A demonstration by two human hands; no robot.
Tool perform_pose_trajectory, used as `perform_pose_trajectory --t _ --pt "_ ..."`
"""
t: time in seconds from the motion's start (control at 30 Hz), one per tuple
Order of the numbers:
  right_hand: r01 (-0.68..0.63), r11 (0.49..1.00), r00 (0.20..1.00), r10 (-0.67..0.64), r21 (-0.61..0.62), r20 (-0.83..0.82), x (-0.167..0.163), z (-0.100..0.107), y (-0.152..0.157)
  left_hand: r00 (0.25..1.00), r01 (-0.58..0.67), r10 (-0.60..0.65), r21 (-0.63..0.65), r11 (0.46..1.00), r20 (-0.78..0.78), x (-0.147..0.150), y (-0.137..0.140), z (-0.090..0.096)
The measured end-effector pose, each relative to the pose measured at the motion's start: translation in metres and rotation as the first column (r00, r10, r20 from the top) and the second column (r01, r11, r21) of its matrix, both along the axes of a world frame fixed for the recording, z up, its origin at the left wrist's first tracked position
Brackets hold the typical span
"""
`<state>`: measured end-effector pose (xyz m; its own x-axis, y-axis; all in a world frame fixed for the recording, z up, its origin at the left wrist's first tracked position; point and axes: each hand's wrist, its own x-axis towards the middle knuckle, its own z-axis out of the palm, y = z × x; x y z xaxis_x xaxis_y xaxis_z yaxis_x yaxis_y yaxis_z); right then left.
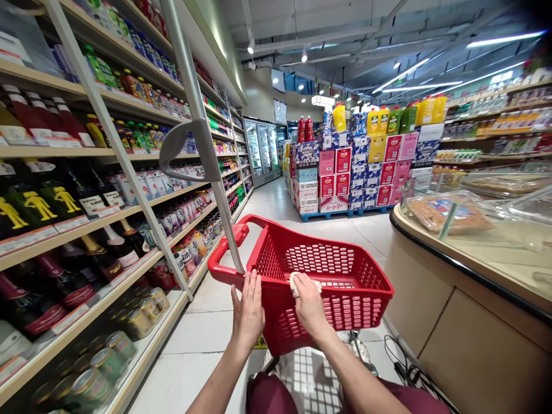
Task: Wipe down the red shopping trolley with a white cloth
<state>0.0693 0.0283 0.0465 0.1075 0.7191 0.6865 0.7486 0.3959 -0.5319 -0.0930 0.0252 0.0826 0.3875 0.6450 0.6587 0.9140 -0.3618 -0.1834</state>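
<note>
A red plastic shopping basket cart (284,330) stands right in front of me, its sides pierced with rows of slots. My right hand (309,299) is closed around a whitish cloth (294,283) and presses it on the near rim. Against the same side, close to the handle end, my left hand (249,310) lies flat with its fingers stretched out. A metal pole (226,218) with a grey loop grip (179,150) rises from the handle end beside my left hand. Nothing shows in the part of the basket I can see.
Shelves of bottles and cans (103,230) line the left side. A curved counter (431,287) with packaged food stands at the right, black cables (403,359) on the floor by it. Stacked drink cartons (336,178) and glass-door fridges (261,146) are farther back.
</note>
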Motion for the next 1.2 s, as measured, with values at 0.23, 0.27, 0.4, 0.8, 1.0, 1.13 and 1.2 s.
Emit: perform_pose_trajectory --t 0.23,0.27,0.4,0.8,1.0,1.13,1.2 --pt "-0.008 1.000 0.996 0.006 0.018 0.093 0.020 -0.011 -0.003 0.999 -0.025 0.028 -0.065 0.998 0.042 0.020 0.004 -0.004" --pt "0.062 0.998 0.994 -0.063 0.008 0.086 0.035 -0.017 -0.006 0.999 -0.030 0.033 -0.071 0.997 0.041 0.022 0.004 -0.005" --pt "0.248 0.968 0.967 -0.246 -0.028 0.062 0.066 -0.033 -0.010 1.000 -0.002 0.004 -0.096 0.995 0.018 0.042 0.003 -0.010" --pt "0.454 0.890 0.888 -0.448 -0.045 0.105 0.161 -0.062 -0.025 0.996 0.081 -0.083 -0.133 0.988 -0.015 0.096 0.001 -0.034" --pt "0.235 0.971 0.947 -0.220 -0.039 0.232 0.167 -0.065 -0.025 0.978 0.194 -0.206 -0.202 0.960 -0.036 0.128 -0.002 -0.046" --pt "0.443 0.894 0.891 -0.433 -0.057 0.137 0.198 -0.074 -0.030 0.979 0.179 -0.195 -0.198 0.964 -0.066 0.137 -0.002 -0.052" --pt "0.427 0.903 0.898 -0.418 -0.041 0.134 0.204 -0.077 -0.032 0.975 0.185 -0.204 -0.188 0.965 -0.092 0.145 -0.002 -0.054"
